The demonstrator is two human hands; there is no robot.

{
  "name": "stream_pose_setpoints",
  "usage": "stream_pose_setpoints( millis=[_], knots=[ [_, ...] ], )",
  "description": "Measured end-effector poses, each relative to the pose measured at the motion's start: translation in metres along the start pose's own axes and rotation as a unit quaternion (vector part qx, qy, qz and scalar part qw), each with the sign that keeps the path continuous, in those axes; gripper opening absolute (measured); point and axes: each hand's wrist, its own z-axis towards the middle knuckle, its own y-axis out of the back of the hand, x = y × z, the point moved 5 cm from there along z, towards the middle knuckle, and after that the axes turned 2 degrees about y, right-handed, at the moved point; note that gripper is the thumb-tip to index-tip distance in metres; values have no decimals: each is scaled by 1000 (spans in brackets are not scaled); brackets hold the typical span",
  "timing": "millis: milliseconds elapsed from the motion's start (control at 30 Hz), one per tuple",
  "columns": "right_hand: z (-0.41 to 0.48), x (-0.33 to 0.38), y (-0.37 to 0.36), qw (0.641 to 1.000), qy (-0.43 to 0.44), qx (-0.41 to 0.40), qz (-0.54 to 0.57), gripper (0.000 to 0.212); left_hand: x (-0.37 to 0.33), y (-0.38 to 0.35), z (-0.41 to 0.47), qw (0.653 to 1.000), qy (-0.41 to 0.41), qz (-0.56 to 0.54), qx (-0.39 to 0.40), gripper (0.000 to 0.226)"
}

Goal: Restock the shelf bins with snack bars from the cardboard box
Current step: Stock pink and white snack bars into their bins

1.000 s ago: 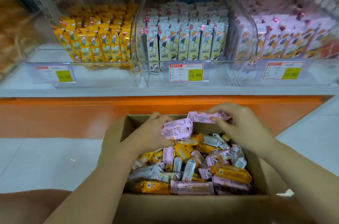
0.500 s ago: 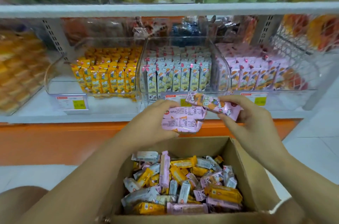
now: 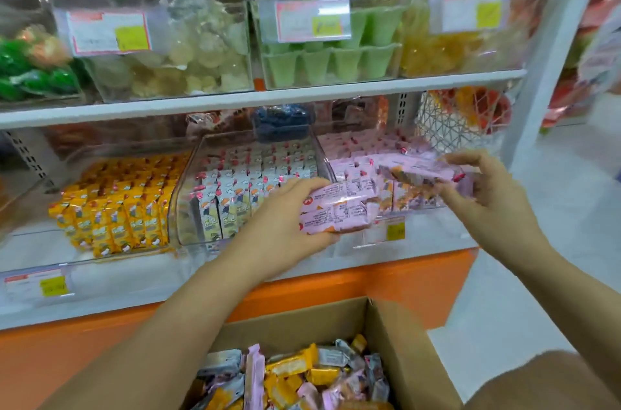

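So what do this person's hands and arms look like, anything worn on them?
The left hand and right hand are bare: no gloves, rings, watch or bracelet visible. No sleeves show either, right down to the frame edge.

No text, number or brand is legible. White price tags with a yellow field front three upper bins: left tag [image 3: 107, 33], middle tag [image 3: 312, 21], right tag [image 3: 470, 11]; all print is blurred. Two further tags stand at the lower shelf, far-left tag [image 3: 37, 285] and lower-right tag [image 3: 386, 231] (equally smeared). The pink snack bars [image 3: 339, 208] gripped by the left hand [image 3: 285, 218] show fine printed panels, too small to read; the single pink bar [image 3: 420, 171] pinched by the right hand [image 3: 487, 198] is motion-blurred.
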Motion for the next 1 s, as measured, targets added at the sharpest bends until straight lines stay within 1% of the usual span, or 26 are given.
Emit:
stream_pose_setpoints(
  millis=[100, 167, 300, 433, 500, 567, 667, 767, 833, 867, 933, 967, 1000],
  knots=[
    [25, -23, 11, 996, -15, 7, -89, 37, -15, -16, 21, 1000, -12, 8, 22, 72],
    [45, -43, 9, 989, -26, 36, -144, 38, -22, -24, 36, 999, -18, 24, 28, 72],
    [80, -78, -9, 951, -10, 113, -289, 36, -31, -33, 64, 1000, -18, 20, 5, 70],
    [101, -96, -38, 922, 2, 187, -340, 37, -28, -36, 80, 999, -10, -19, -32, 67],
    [109, -102, -53, 917, 0, 222, -333, 38, -21, -37, 86, 999, -1, -21, -46, 66],
    [114, -108, -63, 925, -13, 233, -299, 38, -16, -38, 91, 998, 5, -20, -54, 65],
    [120, -115, -68, 943, -16, 207, -260, 45, -13, -39, 99, 998, 11, -22, -55, 65],
    [122, -121, -68, 951, -18, 200, -237, 58, -14, -44, 106, 998, 16, -35, -55, 66],
    [121, -121, -63, 955, -19, 197, -220, 63, -16, -48, 110, 998, 11, -30, -54, 67],
    [120, -119, -58, 959, -17, 189, -212, 62, -18, -51, 112, 998, 9, -26, -51, 67],
    [116, -109, -44, 970, -8, 159, -183, 50, -21, -56, 115, 999, 3, -20, -45, 66],
    [113, -101, -36, 979, -10, 141, -146, 41, -23, -59, 116, 999, -3, -17, -42, 66],
    [109, -94, -29, 988, -24, 130, -81, 32, -26, -61, 117, 999, -9, -13, -38, 67]
  ],
)
